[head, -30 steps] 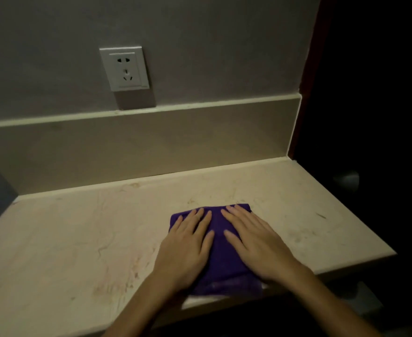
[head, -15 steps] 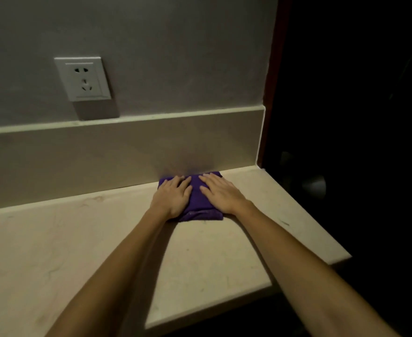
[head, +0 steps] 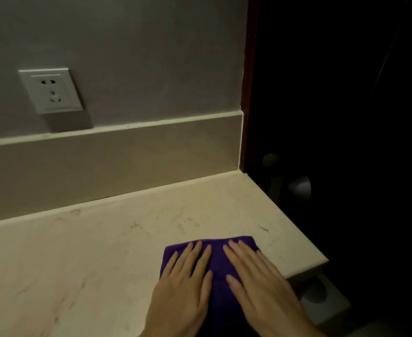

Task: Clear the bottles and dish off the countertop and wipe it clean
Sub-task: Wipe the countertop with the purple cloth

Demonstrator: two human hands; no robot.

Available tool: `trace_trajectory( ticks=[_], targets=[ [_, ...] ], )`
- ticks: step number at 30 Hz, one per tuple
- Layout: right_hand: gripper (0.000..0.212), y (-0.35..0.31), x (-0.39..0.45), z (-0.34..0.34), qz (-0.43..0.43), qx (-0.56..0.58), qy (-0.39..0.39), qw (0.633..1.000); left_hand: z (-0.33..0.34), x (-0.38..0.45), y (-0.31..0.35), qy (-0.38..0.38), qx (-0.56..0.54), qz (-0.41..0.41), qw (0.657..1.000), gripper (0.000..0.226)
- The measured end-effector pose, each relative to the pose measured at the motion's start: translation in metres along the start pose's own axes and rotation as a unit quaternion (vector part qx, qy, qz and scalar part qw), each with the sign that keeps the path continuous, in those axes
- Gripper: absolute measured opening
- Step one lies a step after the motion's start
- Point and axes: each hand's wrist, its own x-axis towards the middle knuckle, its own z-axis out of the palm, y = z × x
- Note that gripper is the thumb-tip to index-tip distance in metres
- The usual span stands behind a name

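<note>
Both grips flat, fingers straight: left hand (head: 184, 287) and right hand (head: 261, 285) press side by side on a folded purple cloth (head: 218, 271), gripping nothing. Cloth is dark purple, roughly rectangular, lying flat near the table (head: 90, 259) front edge toward its right end; surface is pale beige stone with faint dark scuffs and reddish smears. Behind: beige backsplash (head: 107, 164), white wall socket (head: 51, 90) above it on the left, dark doorway past the table's right edge.

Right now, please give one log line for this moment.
step: wiping | left hand: flat on cloth | right hand: flat on cloth | counter: no bottles, no dish
</note>
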Motion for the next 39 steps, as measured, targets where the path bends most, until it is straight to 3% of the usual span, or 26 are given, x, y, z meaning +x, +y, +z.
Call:
trace_trajectory(
  ticks=[5, 8, 11, 16, 22, 25, 27, 32, 39],
  targets=[
    [0.081, 0.019, 0.070, -0.008, -0.007, 0.027, -0.050, 0.998, -0.003, 0.045, -0.014, -0.027, -0.029, -0.019, 0.999, 0.071],
    [0.067, 0.049, 0.144, 0.004, -0.021, 0.016, -0.057, 0.998, 0.011, 0.109, -0.039, -0.025, -0.006, -0.047, 0.999, 0.080],
    [0.057, 0.074, 0.215, 0.004, -0.014, 0.016, -0.050, 0.999, 0.024, 0.173, -0.061, -0.027, 0.001, -0.068, 0.997, 0.068],
    [0.060, 0.099, 0.256, 0.004, 0.007, 0.035, -0.050, 0.998, 0.030, 0.223, -0.071, -0.031, -0.025, -0.051, 0.998, 0.052],
    [0.059, 0.090, 0.221, -0.001, 0.015, 0.001, -0.033, 0.999, 0.029, 0.212, -0.064, -0.052, -0.025, -0.046, 0.997, 0.058],
    [0.084, 0.089, 0.157, -0.006, 0.010, -0.014, -0.016, 1.000, 0.023, 0.169, -0.030, -0.062, -0.025, -0.024, 0.997, 0.073],
    [0.094, 0.088, 0.102, -0.012, 0.010, -0.020, -0.018, 1.000, 0.017, 0.129, 0.002, -0.069, -0.057, -0.002, 0.996, 0.071],
    [0.080, 0.084, 0.004, -0.028, 0.051, -0.018, -0.042, 0.998, 0.029, 0.059, 0.062, -0.001, -0.036, 0.058, 0.998, 0.061],
    [0.082, 0.110, 0.055, -0.033, 0.048, -0.010, -0.075, 0.996, 0.042, 0.105, 0.049, 0.013, -0.028, 0.056, 0.998, 0.062]
  ],
)
